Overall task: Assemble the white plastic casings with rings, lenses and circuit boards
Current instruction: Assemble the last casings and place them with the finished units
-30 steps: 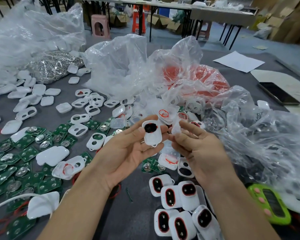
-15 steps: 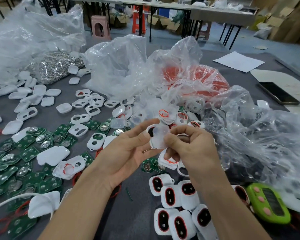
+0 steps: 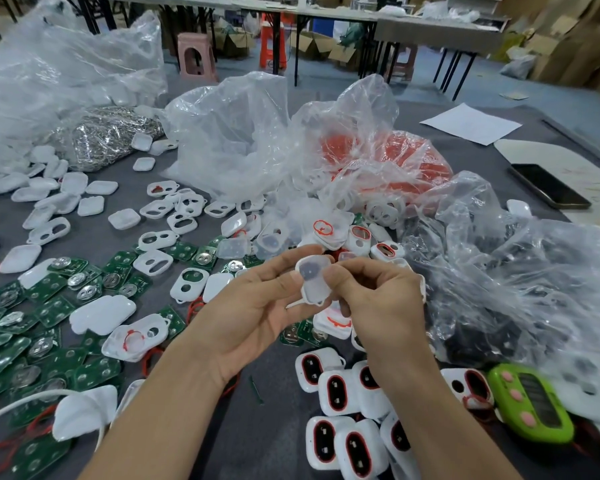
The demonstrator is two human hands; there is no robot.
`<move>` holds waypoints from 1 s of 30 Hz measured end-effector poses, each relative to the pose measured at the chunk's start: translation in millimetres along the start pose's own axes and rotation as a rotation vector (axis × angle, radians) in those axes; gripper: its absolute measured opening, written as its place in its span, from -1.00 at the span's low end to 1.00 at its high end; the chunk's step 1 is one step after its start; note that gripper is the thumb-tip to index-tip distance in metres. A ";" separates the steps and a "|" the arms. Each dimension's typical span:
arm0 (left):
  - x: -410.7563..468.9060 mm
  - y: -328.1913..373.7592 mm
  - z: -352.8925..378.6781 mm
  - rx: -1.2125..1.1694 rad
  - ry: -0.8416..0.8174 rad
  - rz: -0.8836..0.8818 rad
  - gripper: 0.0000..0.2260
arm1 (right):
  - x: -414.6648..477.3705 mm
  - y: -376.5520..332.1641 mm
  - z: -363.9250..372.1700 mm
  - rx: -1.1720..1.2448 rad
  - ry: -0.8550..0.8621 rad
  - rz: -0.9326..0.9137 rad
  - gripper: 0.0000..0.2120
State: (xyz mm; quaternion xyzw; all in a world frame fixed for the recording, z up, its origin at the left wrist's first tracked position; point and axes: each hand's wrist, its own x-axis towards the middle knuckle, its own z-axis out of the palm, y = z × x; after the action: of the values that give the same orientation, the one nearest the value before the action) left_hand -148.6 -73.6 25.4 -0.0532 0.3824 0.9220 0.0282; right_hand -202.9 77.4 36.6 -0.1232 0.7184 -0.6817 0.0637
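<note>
The left hand point(image 3: 253, 306) lay palm up just left of the frame's centre. Its thumb and fingertips gripped a white casing point(image 3: 315, 295) by its left edge. The right hand point(image 3: 381, 306), fingers curled, pinched the same piece from the right, with its thumb and forefinger on a cloudy lens point(image 3: 311, 271) laid over the casing's face. A dark round spot showed through the lens.

The casing stood between the two hands at mid-frame, raised above the table point(image 3: 274, 445). Its long axis ran nearly top to bottom of the frame, leaning slightly. The lens seemed to lie along that same axis, so seating it probably called for a straight press from the right hand, which was already on it, while the left steadied the casing.

Finished casings point(image 3: 336, 393) with red rings lay below the hands at bottom centre. Green circuit boards point(image 3: 49, 313) spread across the lower left.
</note>
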 end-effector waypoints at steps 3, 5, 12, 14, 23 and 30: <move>0.3 -1.1 0.1 0.004 0.009 0.009 -0.73 | -0.1 0.1 -0.8 -0.022 -0.003 0.013 -0.86; 0.3 -1.8 1.1 0.016 0.013 0.012 -0.73 | -1.5 1.0 -1.2 -0.116 0.005 0.003 -0.87; 0.8 -4.4 3.7 0.053 0.005 -0.009 -0.70 | -7.1 6.0 10.4 -0.517 0.281 -0.135 -0.61; 0.8 -3.4 3.2 0.038 0.006 -0.012 -0.72 | -5.8 6.2 9.2 -0.528 0.260 -0.113 -0.57; 2.4 -3.8 4.0 -0.014 0.030 -0.034 -0.74 | -4.5 5.2 5.6 -0.450 0.221 -0.146 -0.62; 1.7 -3.7 3.7 0.005 0.038 -0.021 -0.73 | -5.2 5.2 2.2 -0.553 0.220 -0.155 -0.66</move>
State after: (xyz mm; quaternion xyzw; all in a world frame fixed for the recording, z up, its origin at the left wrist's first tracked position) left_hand -150.2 -68.4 25.2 -0.0744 0.3844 0.9197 0.0307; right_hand -197.9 76.9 31.0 -0.1157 0.8676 -0.4726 -0.1028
